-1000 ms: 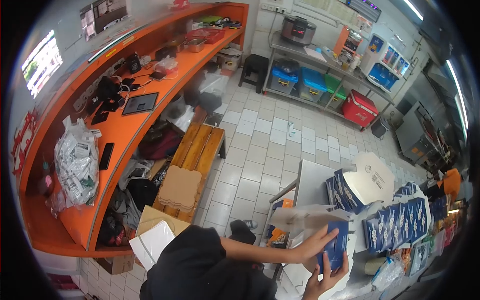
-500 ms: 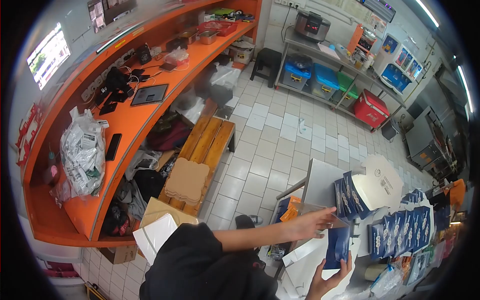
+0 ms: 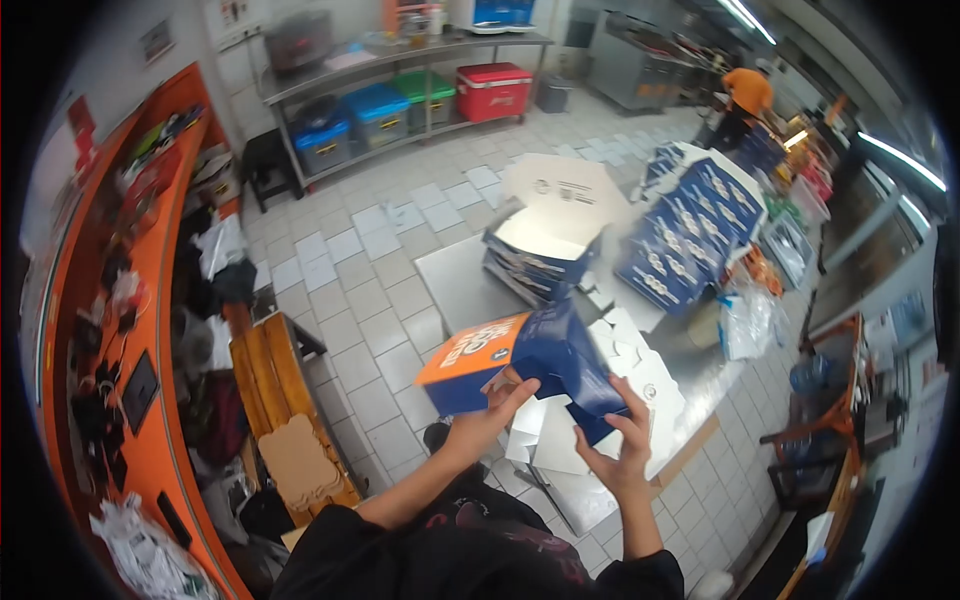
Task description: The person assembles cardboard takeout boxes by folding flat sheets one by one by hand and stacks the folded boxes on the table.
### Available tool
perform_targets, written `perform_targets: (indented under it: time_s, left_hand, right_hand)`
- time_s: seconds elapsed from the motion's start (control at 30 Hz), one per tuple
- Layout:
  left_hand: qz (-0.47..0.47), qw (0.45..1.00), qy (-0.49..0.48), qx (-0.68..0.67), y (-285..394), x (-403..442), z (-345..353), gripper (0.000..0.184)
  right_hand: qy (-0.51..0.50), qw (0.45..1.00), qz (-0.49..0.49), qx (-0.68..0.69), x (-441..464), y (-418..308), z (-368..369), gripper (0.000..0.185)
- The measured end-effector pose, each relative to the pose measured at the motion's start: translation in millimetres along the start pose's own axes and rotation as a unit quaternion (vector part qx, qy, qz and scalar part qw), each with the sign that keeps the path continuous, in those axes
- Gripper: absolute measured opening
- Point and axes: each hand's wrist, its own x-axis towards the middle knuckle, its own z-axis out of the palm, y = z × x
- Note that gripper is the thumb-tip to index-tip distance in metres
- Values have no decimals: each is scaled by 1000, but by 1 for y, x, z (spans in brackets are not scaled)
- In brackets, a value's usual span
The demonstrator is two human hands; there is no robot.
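Observation:
A blue cardboard box (image 3: 555,345) with an orange printed panel is held up in front of me, above the near end of a steel table (image 3: 590,512). My left hand (image 3: 492,418) is closed on its lower left part, thumb along the edge. My right hand (image 3: 622,440) grips a blue flap on its right side. Under the box lie white cardboard blanks (image 3: 645,375). Just beyond it on the table stand blue boxes (image 3: 525,272), the top one with its white lid (image 3: 565,192) raised.
Several blue boxes (image 3: 690,235) are stacked on the table's far right, beside clear plastic bags (image 3: 745,320). A wooden bench (image 3: 262,385) with brown cardboard pieces (image 3: 300,460) stands left, along an orange counter (image 3: 125,420). A person in orange (image 3: 748,92) is at the back.
My view has swung right. The blue box has turned so its orange panel shows, and my left hand has come from above it to its lower left side.

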Motion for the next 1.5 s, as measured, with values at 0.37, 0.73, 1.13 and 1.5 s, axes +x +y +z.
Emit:
perform_targets:
  time_s: [0.37, 0.73, 1.13, 1.5]
  left_hand:
    - [-87, 985, -97, -113, 5, 23, 19, 28]
    - [-60, 988, 81, 119, 49, 149, -67, 47]
    - [-63, 909, -107, 399, -10, 408, -121, 42]
    - [99, 762, -223, 600, -39, 402, -88, 46]
  right_hand:
    - [92, 972, 216, 15, -18, 10, 62, 52]
    - [249, 884, 328, 223, 74, 74, 94, 39]
    - [161, 841, 486, 176, 32, 80, 64, 46]
    - [-5, 791, 560, -246, -49, 41, 165, 74]
